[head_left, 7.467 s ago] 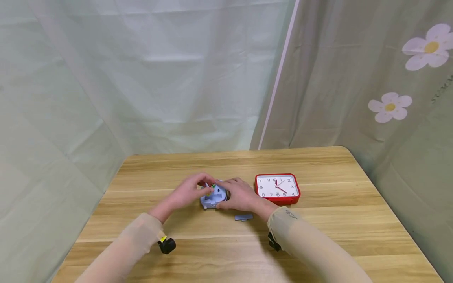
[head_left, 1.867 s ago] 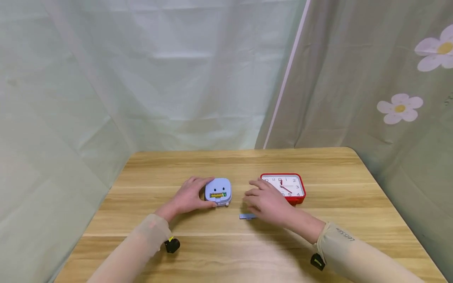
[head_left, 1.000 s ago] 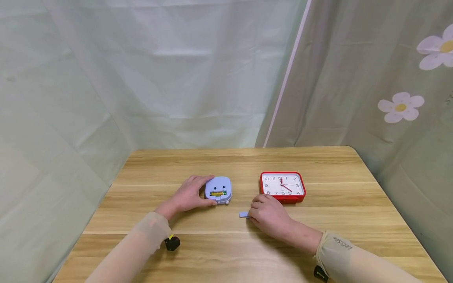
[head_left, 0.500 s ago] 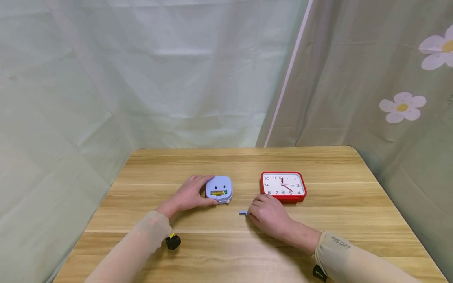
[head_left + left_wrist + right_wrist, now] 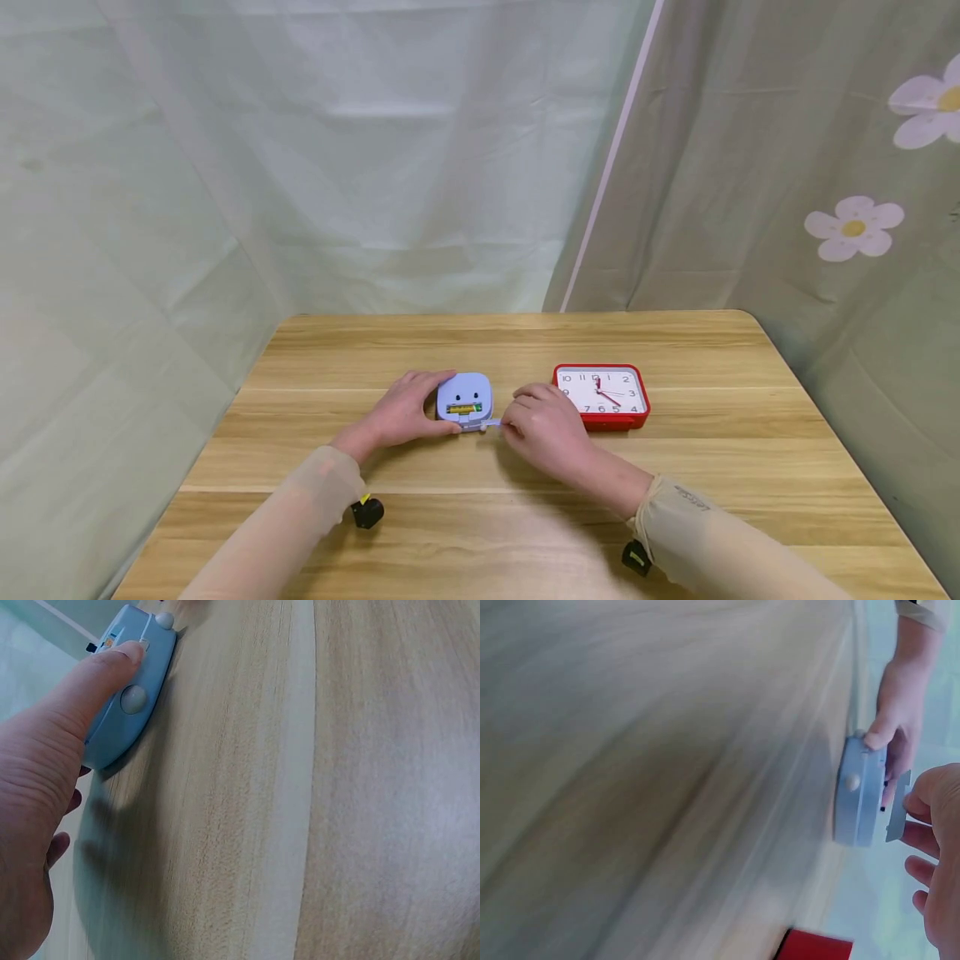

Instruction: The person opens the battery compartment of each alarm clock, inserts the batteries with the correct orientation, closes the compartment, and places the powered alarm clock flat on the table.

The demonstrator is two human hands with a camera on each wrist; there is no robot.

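My left hand (image 5: 401, 412) holds a small light-blue clock (image 5: 463, 387) by its left side, fingers behind and thumb at the near edge. The clock lies back up on the table, and a yellow-green battery (image 5: 463, 409) shows in its uncovered compartment. In the left wrist view the thumb presses the clock's side (image 5: 154, 671), near round pale feet. My right hand (image 5: 546, 427) pinches a thin blue battery cover (image 5: 492, 422) between thumb and fingers, at the clock's near right corner. The right wrist view shows the cover (image 5: 900, 810) raised beside the clock's back.
A red rectangular clock (image 5: 600, 392) lies face up just right of my right hand. The wooden table (image 5: 465, 533) ends at a pale curtain (image 5: 420, 208) behind and at the sides.
My right hand first helped at the clock, then moved right and picked up the cover from the table. Now it has brought the cover left to the clock. The left hand keeps its hold.
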